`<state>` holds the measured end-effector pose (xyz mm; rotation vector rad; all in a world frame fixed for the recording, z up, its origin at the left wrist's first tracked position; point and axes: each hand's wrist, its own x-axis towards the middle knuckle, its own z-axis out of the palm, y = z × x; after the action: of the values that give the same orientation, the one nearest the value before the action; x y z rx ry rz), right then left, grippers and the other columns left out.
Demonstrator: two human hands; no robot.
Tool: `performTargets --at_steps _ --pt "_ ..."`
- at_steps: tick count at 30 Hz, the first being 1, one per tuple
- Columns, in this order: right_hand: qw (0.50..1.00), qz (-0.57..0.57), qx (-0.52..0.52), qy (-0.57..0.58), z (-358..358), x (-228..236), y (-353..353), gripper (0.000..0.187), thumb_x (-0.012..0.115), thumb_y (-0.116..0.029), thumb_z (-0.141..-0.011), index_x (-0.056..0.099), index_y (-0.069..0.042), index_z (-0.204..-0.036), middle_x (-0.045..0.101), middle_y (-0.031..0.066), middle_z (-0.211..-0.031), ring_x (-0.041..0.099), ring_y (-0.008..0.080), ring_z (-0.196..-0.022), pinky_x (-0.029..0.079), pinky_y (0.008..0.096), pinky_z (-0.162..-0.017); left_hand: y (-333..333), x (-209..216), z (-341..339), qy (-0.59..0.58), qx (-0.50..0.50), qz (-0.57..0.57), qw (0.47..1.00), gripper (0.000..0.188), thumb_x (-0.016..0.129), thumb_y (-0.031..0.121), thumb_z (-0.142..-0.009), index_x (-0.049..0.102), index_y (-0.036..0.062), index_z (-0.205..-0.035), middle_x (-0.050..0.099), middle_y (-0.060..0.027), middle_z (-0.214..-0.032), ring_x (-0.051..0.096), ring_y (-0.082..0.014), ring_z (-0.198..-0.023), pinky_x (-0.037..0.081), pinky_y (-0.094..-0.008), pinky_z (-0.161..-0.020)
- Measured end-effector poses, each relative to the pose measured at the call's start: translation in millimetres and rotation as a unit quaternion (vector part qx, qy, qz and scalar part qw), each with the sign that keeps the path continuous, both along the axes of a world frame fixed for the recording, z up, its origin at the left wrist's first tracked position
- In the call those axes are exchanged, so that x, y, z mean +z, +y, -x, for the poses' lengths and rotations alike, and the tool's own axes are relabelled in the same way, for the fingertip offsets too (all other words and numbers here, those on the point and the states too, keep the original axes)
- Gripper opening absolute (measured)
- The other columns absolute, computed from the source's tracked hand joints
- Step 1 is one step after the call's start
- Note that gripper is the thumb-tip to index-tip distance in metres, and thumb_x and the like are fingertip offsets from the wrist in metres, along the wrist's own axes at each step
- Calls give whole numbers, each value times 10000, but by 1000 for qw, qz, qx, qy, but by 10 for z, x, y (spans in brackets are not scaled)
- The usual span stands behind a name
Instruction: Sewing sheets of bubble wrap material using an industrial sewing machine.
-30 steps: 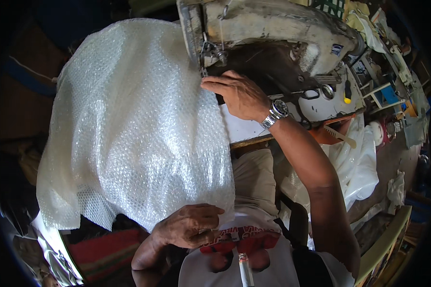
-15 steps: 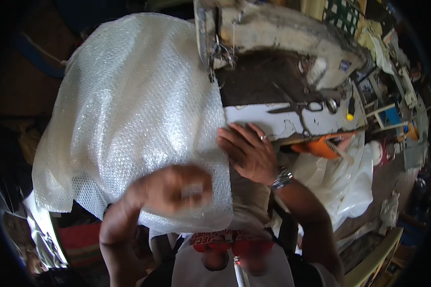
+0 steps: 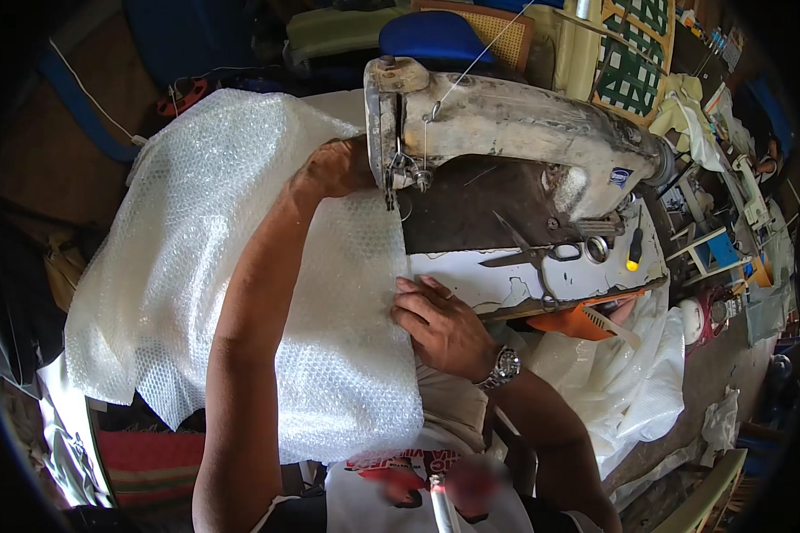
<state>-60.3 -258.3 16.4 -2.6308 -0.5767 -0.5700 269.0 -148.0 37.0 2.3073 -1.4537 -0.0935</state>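
A large sheet of bubble wrap point(image 3: 196, 258) drapes over the table to the left of an old, worn sewing machine point(image 3: 516, 111). My left arm stretches across the sheet, and my left hand point(image 3: 333, 167) is at the far side of the machine's needle end; its fingers are hidden behind the machine head. With bent fingers, my right hand point(image 3: 449, 330) grips the right edge of the bubble wrap, nearer to me than the needle. A steel watch point(image 3: 504, 367) is on my right wrist.
Black scissors point(image 3: 542, 258), a metal ring point(image 3: 596, 250) and a yellow-tipped screwdriver point(image 3: 635, 247) lie on the white tabletop point(image 3: 453, 274) to the right. An orange-handled tool point(image 3: 582, 322) sits below its edge, above white plastic sheeting point(image 3: 631, 391). A blue seat point(image 3: 440, 37) stands behind the machine.
My left hand has gone from above the near part of the bubble wrap to the machine head. My right hand's spread fingers have bent at the sheet's edge. The view has shifted, showing more behind the machine.
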Motion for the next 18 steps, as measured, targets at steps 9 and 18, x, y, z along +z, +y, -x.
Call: performTargets --at_steps 9,18 --pt "996 31 75 48 -185 64 129 318 700 -59 -859 706 -22 -1174 650 114 -1258 602 313 -1370 481 460 -1191 495 -461 -454 281 -68 173 941 410 846 272 -877 767 85 -1233 762 -132 -1242 688 -312 -1161 520 -432 -1060" --pt "993 34 69 88 -280 136 97 302 690 -33 -856 714 -16 -1157 654 119 -1260 608 313 -1365 477 475 -1192 327 -271 -291 87 -138 164 973 353 777 127 -879 766 102 -1231 755 -154 -1183 694 -323 -1101 517 -449 -1026"
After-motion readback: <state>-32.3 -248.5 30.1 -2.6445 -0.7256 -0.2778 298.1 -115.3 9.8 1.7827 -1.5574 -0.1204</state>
